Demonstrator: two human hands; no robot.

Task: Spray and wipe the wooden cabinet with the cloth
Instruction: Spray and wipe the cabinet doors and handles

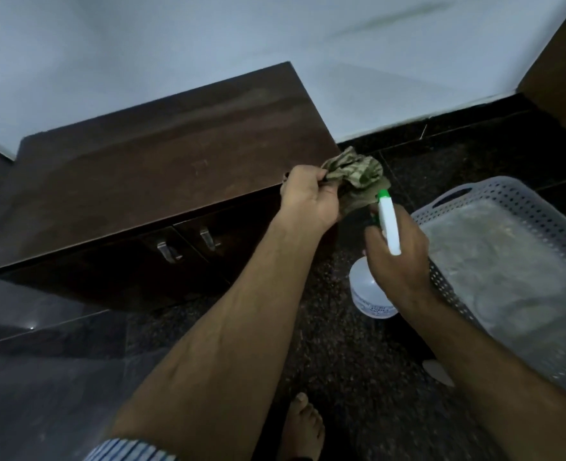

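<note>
- Cabinet (161, 168): low, dark wood, set against the pale wall (175, 44). Two front doors, each with a metal handle (166, 251). A duller, streaked band runs along the top near the wall.
- Left hand (308, 197): fingers curled round a crumpled, olive-patterned cloth (354, 176). The cloth is held in the air just off the cabinet's right front corner; whether it touches the wood cannot be told.
- Right hand (398, 257): wrapped round the neck of a spray bottle (389, 227). The white head with its green tip points up toward the cloth, the tip just beside the cloth's lower edge. The translucent body hangs below the hand.
- Basket (448, 287): pale perforated plastic, on the dark speckled floor (341, 361), right of the cabinet and just beside the right hand.
- Also in view: a bare foot (303, 424) at the bottom edge and a striped sleeve (125, 450) on the left arm.
</note>
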